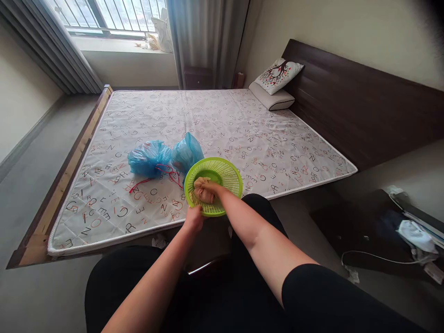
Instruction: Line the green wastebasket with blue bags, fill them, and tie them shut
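Observation:
A round green plastic basket (236, 178) with slotted walls is held at the near edge of the bed, tilted towards me. My left hand (194, 217) is closed on its near left rim. Inside the basket, my right hand (212, 188) is closed on a crumpled tan cloth (204, 195); its fingers are partly hidden. Just beyond the basket, two blue plastic bags lie on the mattress. One blue bag (150, 157) spreads out to the left with red drawstrings (168, 169) beside it. The other blue bag (187, 151) stands behind the basket's left rim.
The letter-printed mattress (222, 125) fills the middle, with a dark headboard (347, 92) on the right. Two pillows, the upper one with a tree print (279, 76), rest at the far right corner. A dark cabinet (360, 231) with a cable and white plastic stands right of me.

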`<action>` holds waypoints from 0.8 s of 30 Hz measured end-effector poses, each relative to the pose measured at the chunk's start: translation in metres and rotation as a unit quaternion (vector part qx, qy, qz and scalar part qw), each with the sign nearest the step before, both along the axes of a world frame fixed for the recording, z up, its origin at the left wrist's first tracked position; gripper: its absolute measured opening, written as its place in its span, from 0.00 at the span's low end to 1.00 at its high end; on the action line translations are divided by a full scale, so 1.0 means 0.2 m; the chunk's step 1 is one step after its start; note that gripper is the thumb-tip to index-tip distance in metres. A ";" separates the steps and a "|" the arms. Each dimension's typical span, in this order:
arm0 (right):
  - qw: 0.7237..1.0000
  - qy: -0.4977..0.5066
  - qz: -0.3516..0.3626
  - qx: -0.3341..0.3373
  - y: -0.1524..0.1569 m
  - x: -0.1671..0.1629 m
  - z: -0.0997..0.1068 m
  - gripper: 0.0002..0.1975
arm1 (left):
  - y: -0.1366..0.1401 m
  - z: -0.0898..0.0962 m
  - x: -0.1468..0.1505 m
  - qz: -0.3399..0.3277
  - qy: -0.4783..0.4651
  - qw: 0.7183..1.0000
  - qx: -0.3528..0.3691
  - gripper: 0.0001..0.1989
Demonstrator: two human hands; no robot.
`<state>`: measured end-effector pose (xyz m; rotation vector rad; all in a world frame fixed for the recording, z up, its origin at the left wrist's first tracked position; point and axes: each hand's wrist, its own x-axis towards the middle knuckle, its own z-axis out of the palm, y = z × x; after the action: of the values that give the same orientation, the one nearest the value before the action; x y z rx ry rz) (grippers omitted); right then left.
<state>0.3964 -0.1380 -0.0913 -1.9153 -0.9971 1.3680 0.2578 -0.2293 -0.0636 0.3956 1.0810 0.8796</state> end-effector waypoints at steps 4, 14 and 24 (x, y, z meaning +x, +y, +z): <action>0.988 0.115 0.101 -0.030 -0.08 0.02 0.14 0.12 | 0.01 -0.02 0.00 0.006 0.003 1.000 -0.003 0.27; 0.971 -0.103 0.078 0.201 -0.17 0.17 0.36 0.25 | 0.00 -0.01 -0.01 0.032 0.025 0.999 -0.034 0.31; 0.879 -0.158 0.364 0.265 -0.23 0.21 0.18 0.10 | -0.05 -0.08 0.02 -0.001 0.040 0.998 -0.042 0.27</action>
<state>0.4389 -0.1837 -0.0556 -1.3962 -2.1573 0.9596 0.2624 -0.2383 -0.0805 0.3627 1.1867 0.8196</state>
